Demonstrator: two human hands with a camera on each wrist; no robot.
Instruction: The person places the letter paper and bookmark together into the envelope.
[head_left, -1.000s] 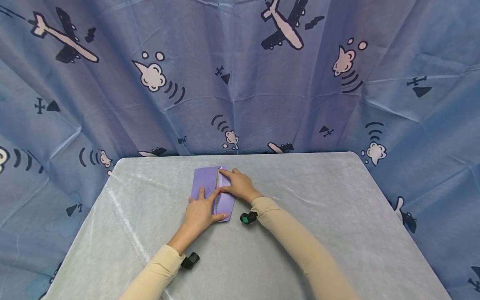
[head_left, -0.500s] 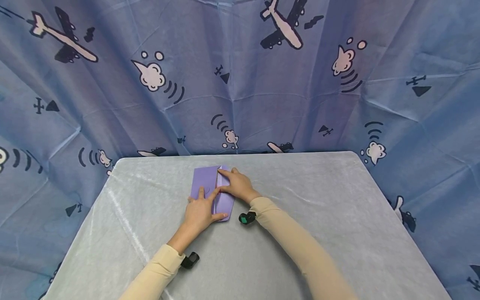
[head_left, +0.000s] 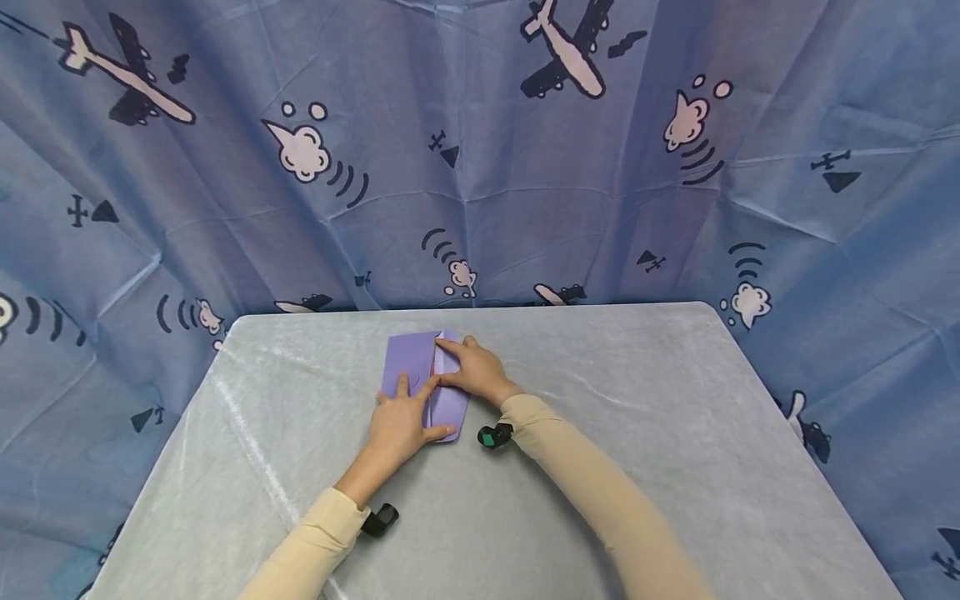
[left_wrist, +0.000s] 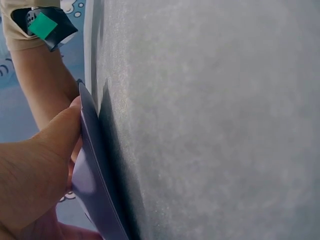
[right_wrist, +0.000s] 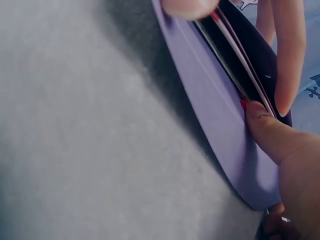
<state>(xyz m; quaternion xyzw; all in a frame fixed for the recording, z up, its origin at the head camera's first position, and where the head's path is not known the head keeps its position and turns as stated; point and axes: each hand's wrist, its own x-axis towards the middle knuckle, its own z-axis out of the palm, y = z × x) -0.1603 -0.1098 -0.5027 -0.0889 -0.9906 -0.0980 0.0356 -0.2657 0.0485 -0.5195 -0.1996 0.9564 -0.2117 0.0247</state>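
Observation:
A purple envelope (head_left: 408, 354) lies near the far edge of the table, with a lengthwise opening towards its right side. My left hand (head_left: 401, 427) rests over it with spread fingers; its thumb reaches across the near end. My right hand (head_left: 482, 372) grips the right side, its index finger at the far end of the opening and its thumb close to the left index fingertip. In the right wrist view, the right thumb (right_wrist: 265, 120) sits at the opening beside a small red bit (right_wrist: 244, 102). Thin edges with red and pale tones (right_wrist: 240, 52) show inside.
A grey cloth-like cover lies over the table (head_left: 637, 400). Behind it hangs a blue curtain (head_left: 487, 208) printed with planes. Black wrist cameras sit on both wrists, the left one (head_left: 381, 522) close above the table.
Both hands stay almost where they were. In the head view, the yellowish edge seen in the opening a second ago no longer shows, and some red shows there now.

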